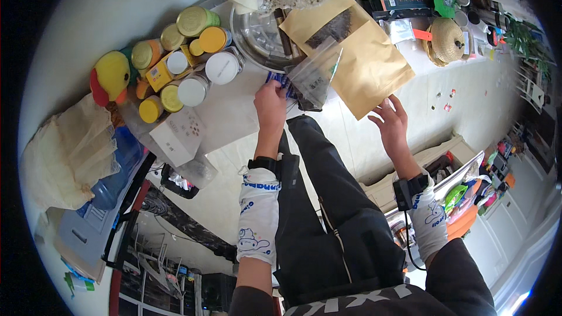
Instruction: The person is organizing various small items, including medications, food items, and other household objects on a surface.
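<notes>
The brown paper bag lay flat toward the far side of the desk, its lower corner jutting past the near edge. Beside it, overlapping its left side, was a clear plastic bag, and left of both sat a round metal tray.

The right hand was at the paper bag's lower right edge; its grip looked open, thumb and fingers parted, and how much they touched was unclear. The left hand had its fingers curled at a blue packet; whether that grip was actually pinched on it, I could not tell.

The paper looked dry, fairly stiff and light, likely to crease or tear if tugged at one point. A flat hold, thumb above and fingers beneath, seemed best along the jutting edge, with support under the middle in case there was weight inside. The plastic bag looked thin, slick and floppy, so a firm pinch at its edge probably suited it. The blue packet was mostly hidden, so its stiffness was hard to judge.
</notes>
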{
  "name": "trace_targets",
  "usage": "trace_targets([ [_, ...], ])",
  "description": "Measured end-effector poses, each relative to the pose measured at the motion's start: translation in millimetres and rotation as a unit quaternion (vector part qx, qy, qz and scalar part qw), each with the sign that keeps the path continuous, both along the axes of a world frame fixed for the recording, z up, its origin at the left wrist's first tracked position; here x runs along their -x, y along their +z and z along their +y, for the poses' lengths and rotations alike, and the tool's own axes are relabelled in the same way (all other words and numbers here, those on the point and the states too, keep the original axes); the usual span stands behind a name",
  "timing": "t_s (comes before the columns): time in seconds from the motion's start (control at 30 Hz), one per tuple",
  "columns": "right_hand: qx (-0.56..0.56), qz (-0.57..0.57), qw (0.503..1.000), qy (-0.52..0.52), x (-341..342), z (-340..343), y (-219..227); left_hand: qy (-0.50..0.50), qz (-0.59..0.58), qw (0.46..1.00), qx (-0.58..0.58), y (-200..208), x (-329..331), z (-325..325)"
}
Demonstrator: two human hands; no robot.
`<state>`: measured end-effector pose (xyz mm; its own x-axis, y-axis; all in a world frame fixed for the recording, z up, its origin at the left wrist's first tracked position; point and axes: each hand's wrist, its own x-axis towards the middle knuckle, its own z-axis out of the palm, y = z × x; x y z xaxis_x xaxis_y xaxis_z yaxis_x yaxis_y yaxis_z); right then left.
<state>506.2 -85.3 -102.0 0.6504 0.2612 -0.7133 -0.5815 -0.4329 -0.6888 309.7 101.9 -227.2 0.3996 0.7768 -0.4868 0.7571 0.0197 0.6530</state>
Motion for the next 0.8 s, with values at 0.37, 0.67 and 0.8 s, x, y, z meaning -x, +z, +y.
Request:
trace_targets([
  [0.37, 0.005, -0.036, 0.999, 0.023, 2.6, 49.0, 23.6, 0.017, -0.018, 0.997, -0.072, 34.7, 89.9, -26.5],
  [0.67, -0.050, -0.154, 0.982, 0.099, -36.0, 107.8, 82.3, 0.101, -0.083, 0.987, 0.095, 97.0, 168.1, -83.9],
  [0.8, -0.132, -0.100, 0.984, 0.060, -35.8, 135.5, 132.0, 0.106, -0.106, 0.983, 0.107, 132.2, 198.4, -78.7],
])
